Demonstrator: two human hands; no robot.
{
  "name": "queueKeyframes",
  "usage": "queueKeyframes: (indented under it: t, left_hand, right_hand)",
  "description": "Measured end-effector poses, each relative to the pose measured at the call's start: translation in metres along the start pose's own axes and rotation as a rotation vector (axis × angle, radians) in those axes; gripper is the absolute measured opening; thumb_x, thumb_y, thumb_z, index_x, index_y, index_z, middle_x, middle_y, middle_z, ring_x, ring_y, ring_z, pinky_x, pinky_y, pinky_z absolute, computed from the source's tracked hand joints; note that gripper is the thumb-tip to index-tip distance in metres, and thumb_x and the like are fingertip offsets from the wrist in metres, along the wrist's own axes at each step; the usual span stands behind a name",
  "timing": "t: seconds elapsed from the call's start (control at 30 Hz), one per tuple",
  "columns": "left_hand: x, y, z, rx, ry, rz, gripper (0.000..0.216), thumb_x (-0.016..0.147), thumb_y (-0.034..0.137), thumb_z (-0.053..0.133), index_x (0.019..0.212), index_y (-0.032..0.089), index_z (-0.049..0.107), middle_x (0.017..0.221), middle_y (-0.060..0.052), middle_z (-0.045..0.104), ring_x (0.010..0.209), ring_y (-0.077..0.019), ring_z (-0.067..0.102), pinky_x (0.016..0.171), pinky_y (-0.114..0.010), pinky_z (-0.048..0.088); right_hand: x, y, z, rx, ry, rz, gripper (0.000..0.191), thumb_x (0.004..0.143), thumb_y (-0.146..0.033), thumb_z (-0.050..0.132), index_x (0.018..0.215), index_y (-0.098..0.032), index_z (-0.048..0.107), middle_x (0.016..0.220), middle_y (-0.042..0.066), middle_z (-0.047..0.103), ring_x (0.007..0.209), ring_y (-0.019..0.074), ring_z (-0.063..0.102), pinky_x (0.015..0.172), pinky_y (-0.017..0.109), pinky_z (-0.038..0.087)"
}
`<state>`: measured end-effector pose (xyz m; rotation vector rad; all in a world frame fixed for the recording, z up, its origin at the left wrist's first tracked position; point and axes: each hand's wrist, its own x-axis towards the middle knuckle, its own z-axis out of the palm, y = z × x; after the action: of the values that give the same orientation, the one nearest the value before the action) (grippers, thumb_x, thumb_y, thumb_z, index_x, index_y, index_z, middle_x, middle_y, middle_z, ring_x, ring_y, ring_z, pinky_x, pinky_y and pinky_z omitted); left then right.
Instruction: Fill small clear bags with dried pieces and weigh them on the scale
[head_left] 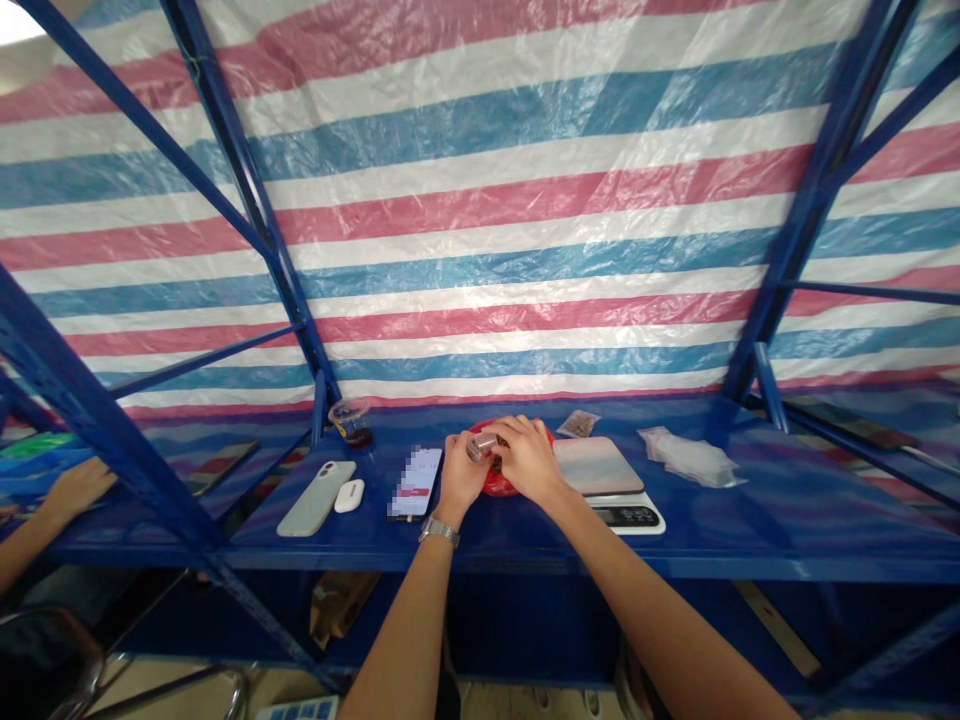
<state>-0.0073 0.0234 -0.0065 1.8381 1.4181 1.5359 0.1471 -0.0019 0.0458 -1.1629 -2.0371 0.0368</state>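
Both of my hands meet over a red bowl (pixel 496 482) on the blue shelf (pixel 750 520). My left hand (pixel 459 478), with a metal watch at the wrist, is closed around a small clear plastic bag or packet (pixel 481 446) held over the bowl. My right hand (pixel 526 456) is curled over the same packet and covers most of the bowl. What is inside the bowl is hidden by my fingers.
A digital kitchen scale (pixel 607 480) stands right of the bowl, with a small packet (pixel 577 424) behind it and crumpled clear bags (pixel 686 457) further right. To the left lie a lit phone (pixel 416 483), an earbud case (pixel 349 495), another phone (pixel 316 498) and a plastic cup (pixel 351 421). Another person's hand (pixel 75 490) rests at far left.
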Motion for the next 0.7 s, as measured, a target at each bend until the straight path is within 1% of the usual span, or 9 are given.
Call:
queueKeyframes:
  t: [0.1,0.2,0.3,0.37,0.47,0.53,0.6,0.63,0.7]
  left_hand:
    - [0.000,0.000,0.001,-0.001,0.009,-0.006,0.016,0.073,0.015,0.076,0.082,0.021,0.064,0.082,-0.001,0.057,0.089,-0.0206,0.053,0.084,-0.032,0.043]
    - [0.001,0.000,0.002,0.007,0.025,-0.021,0.017,0.074,0.015,0.075,0.083,0.021,0.062,0.084,-0.002,0.055,0.094,-0.0215,0.051,0.086,-0.032,0.042]
    - [0.001,0.001,0.002,0.014,0.051,-0.037,0.021,0.074,0.014,0.075,0.085,0.021,0.059,0.087,-0.001,0.051,0.098,-0.0222,0.049,0.088,-0.034,0.043]
    - [0.001,0.002,0.002,0.019,0.068,-0.042,0.023,0.073,0.014,0.076,0.085,0.022,0.057,0.090,-0.002,0.050,0.099,-0.0226,0.048,0.089,-0.035,0.043]
    - [0.002,0.004,0.000,0.017,0.085,-0.047,0.027,0.072,0.016,0.078,0.088,0.022,0.057,0.094,-0.002,0.049,0.098,-0.0225,0.047,0.090,-0.035,0.044]
    - [0.002,0.007,-0.001,0.016,0.088,-0.038,0.027,0.074,0.019,0.078,0.090,0.023,0.056,0.094,-0.003,0.050,0.098,-0.0231,0.047,0.090,-0.036,0.043]
    - [0.003,0.010,-0.004,0.028,0.104,-0.020,0.027,0.076,0.022,0.078,0.090,0.024,0.056,0.094,-0.003,0.052,0.100,-0.0241,0.046,0.092,-0.037,0.042]
    - [0.003,0.013,-0.005,0.041,0.122,-0.010,0.028,0.076,0.023,0.079,0.090,0.024,0.055,0.094,-0.003,0.053,0.100,-0.0246,0.046,0.093,-0.037,0.041]
    - [0.004,0.018,-0.007,0.080,0.164,0.009,0.031,0.076,0.025,0.079,0.093,0.024,0.054,0.097,-0.004,0.053,0.102,-0.0254,0.045,0.095,-0.039,0.040]
  right_hand:
    - [0.000,0.002,0.005,0.082,0.039,0.091,0.033,0.087,-0.009,0.064,0.113,-0.028,0.073,0.116,0.003,0.076,0.105,0.0245,0.062,0.094,0.039,0.038]
    - [0.002,0.009,0.013,0.229,0.052,0.197,0.033,0.083,-0.011,0.068,0.109,-0.029,0.075,0.108,0.000,0.078,0.099,0.0230,0.067,0.093,0.037,0.045]
    - [0.004,0.018,0.019,0.358,0.053,0.286,0.029,0.084,-0.016,0.067,0.109,-0.028,0.074,0.107,-0.001,0.079,0.096,0.0211,0.071,0.091,0.034,0.051]
    - [0.004,0.025,0.020,0.344,0.075,0.351,0.028,0.086,-0.018,0.065,0.111,-0.028,0.074,0.113,0.000,0.078,0.102,0.0213,0.071,0.095,0.035,0.050]
    - [0.001,0.032,0.018,0.162,0.070,0.430,0.032,0.087,-0.017,0.063,0.115,-0.028,0.074,0.119,0.003,0.077,0.116,0.0257,0.066,0.105,0.042,0.043]
    - [-0.002,0.033,0.015,0.033,0.023,0.429,0.039,0.085,-0.016,0.065,0.122,-0.026,0.072,0.126,0.008,0.073,0.124,0.0303,0.061,0.107,0.048,0.038]
    - [-0.004,0.029,0.011,-0.023,0.011,0.389,0.042,0.085,-0.016,0.066,0.126,-0.024,0.070,0.130,0.012,0.069,0.126,0.0327,0.056,0.106,0.050,0.038]
    - [-0.004,0.024,0.009,-0.006,0.027,0.347,0.040,0.086,-0.017,0.065,0.126,-0.024,0.069,0.130,0.012,0.069,0.125,0.0320,0.056,0.105,0.049,0.039]
    - [-0.003,0.013,0.005,0.122,0.065,0.214,0.031,0.091,-0.020,0.062,0.121,-0.024,0.070,0.121,0.010,0.071,0.115,0.0271,0.060,0.101,0.043,0.043]
